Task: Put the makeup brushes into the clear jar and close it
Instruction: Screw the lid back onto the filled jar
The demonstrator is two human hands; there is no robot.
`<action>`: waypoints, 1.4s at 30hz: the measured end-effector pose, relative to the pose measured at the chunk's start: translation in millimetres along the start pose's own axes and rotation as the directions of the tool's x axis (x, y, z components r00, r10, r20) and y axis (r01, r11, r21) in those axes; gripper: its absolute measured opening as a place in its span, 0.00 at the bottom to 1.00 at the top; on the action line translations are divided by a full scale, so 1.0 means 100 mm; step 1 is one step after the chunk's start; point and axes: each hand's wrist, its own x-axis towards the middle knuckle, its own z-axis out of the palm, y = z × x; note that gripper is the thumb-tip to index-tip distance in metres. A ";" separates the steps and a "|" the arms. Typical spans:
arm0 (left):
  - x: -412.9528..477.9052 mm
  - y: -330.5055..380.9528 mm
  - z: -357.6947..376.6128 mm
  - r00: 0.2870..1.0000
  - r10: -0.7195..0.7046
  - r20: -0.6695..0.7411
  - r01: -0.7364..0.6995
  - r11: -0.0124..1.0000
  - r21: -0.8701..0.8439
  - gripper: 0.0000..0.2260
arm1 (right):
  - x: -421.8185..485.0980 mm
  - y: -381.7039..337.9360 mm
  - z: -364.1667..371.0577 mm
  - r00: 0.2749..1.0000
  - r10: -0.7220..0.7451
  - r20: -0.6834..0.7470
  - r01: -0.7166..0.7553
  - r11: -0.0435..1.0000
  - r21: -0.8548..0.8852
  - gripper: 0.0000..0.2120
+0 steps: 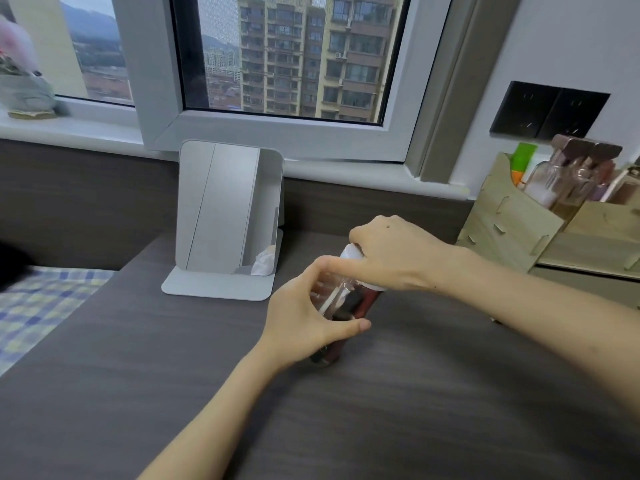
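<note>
Jar (341, 306) stands upright on bench (415, 393), brushes (349, 303) already inside. Right hand (391, 252) fingers curled tight on white lid (349, 252) from above, likely seating or twisting it. Left hand (304, 317) wraps jar body, thumb across front, probably bracing against the turn. Both forearms reach in low from the near edge; mirror (225, 209) behind.

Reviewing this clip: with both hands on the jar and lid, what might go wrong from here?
1. The clear jar leans toward the right under the left hand; if that grip slips, it may tip onto the table.
2. The right hand covers the white lid, so its seating cannot be seen; it may go on crooked.
3. The makeup brushes inside reach high, so a tip might catch under the lid.
</note>
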 end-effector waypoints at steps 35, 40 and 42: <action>1.13 1.31 1.34 0.902 0.347 0.257 -0.355 0.935 -0.018 0.26 | -1.29 2.10 -0.98 0.231 0.473 -0.850 -0.544 0.788 0.290 0.20; 1.22 1.35 1.75 0.889 0.227 0.398 -0.196 0.974 -0.117 0.25 | -1.21 2.45 -0.82 0.244 0.492 -0.836 -0.582 0.764 0.280 0.20; 1.25 1.39 1.90 0.887 0.185 0.423 -0.108 0.974 -0.200 0.25 | -1.16 2.55 -0.77 0.273 0.498 -0.823 -0.601 0.756 0.258 0.20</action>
